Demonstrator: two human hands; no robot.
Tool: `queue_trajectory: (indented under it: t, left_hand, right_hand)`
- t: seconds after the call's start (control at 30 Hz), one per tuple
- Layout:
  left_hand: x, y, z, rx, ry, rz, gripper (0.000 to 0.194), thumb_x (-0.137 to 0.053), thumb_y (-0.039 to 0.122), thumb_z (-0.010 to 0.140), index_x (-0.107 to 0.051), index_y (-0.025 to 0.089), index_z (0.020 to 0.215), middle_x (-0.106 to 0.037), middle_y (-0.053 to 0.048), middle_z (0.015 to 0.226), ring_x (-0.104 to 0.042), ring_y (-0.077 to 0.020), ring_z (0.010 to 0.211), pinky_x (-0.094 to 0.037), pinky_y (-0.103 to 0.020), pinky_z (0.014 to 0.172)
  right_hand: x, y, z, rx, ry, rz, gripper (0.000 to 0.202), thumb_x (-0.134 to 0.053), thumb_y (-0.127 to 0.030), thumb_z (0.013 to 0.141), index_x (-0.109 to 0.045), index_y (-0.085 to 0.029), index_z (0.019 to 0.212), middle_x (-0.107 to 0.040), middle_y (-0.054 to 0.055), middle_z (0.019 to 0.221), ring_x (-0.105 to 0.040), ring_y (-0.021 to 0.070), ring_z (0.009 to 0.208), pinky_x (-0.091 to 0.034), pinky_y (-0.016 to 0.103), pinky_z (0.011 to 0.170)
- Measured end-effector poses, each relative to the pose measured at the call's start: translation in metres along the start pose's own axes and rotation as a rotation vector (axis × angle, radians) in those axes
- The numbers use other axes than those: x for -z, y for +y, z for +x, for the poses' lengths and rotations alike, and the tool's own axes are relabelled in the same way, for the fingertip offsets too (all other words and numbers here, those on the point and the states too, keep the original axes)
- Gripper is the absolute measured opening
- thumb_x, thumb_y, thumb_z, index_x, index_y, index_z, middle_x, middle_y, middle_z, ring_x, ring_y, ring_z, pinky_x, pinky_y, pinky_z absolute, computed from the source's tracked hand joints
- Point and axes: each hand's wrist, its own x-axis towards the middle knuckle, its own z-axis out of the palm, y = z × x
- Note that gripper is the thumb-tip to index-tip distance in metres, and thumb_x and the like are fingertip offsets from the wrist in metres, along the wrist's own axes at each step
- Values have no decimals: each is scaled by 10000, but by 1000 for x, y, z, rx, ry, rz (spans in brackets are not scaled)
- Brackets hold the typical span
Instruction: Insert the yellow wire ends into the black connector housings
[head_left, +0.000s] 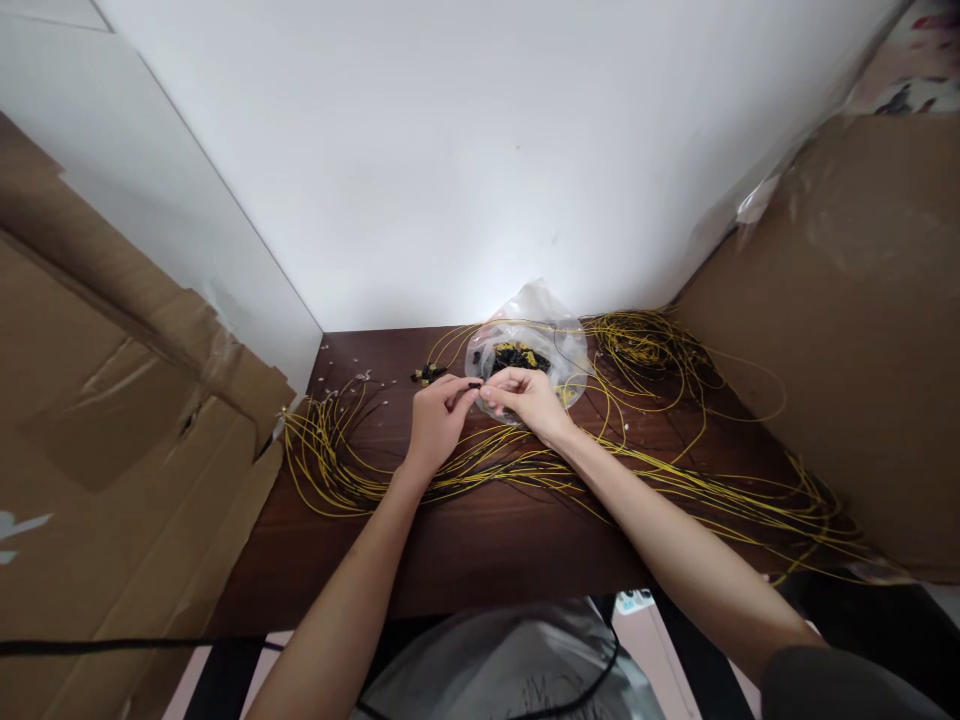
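Over the middle of the table, my left hand (436,420) pinches a small black piece (475,385) that looks like a connector. My right hand (531,402) meets it from the other side, thumb and forefinger closed close to the piece; what exactly lies between those fingertips is too small to make out. Just behind the hands sits a clear plastic bag (536,320) with black and yellow small parts (519,355) inside. Long yellow and black wires (480,480) run across the table under both forearms.
A tangled coil of yellow wire (645,345) lies at the back right. Several black and yellow parts (429,374) and white scraps (364,377) lie left of the bag. Cardboard (112,420) stands at the left, more cardboard (840,330) at the right, and a white wall (480,170) behind.
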Motion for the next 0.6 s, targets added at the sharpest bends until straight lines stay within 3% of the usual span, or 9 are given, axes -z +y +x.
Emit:
queue_trajectory:
  t: [0.37,0.6]
  left_hand:
    - [0,-1,-1,3,7,35,181,-546,203,794,-692,163,892,-578,-11,713,-426,-94,566,-336,-218,558]
    - [-7,-7,-3,3,-17,-13,186,-544,209,798,-698,162,893,-583,-14,710,-441,-95,571,-338,-220,560]
  right_hand:
    - [-1,3,0,22,62,-65,198,-735,-292,589,-655,-146,696,-612,-9,591,-509,81,502,-440,241,537]
    - [-1,5,2,-62,108,89,409,-782,-287,498,-518,-169,787,-606,-41,581,-513,80,483,-438,226,503]
